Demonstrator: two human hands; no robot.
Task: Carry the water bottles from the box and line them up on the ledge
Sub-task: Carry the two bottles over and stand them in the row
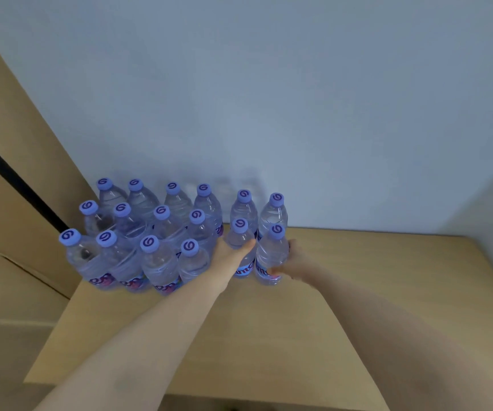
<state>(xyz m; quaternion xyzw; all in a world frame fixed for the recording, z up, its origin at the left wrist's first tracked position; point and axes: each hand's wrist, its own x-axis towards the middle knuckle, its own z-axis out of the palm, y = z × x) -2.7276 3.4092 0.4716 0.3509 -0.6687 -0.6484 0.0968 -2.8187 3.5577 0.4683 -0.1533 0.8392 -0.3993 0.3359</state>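
I am setting two bottles down on the ledge [358, 292], at the right end of the block of bottles [138, 232] standing against the wall [298, 99]. My left hand [233, 252] is curling round the left bottle [240, 232]; my right hand [294, 259] is gripping the right bottle [272, 253] low on its body. Both look upright and about seated. Next I judge I should let go without knocking the neighbours, then return to the box, which is out of view.
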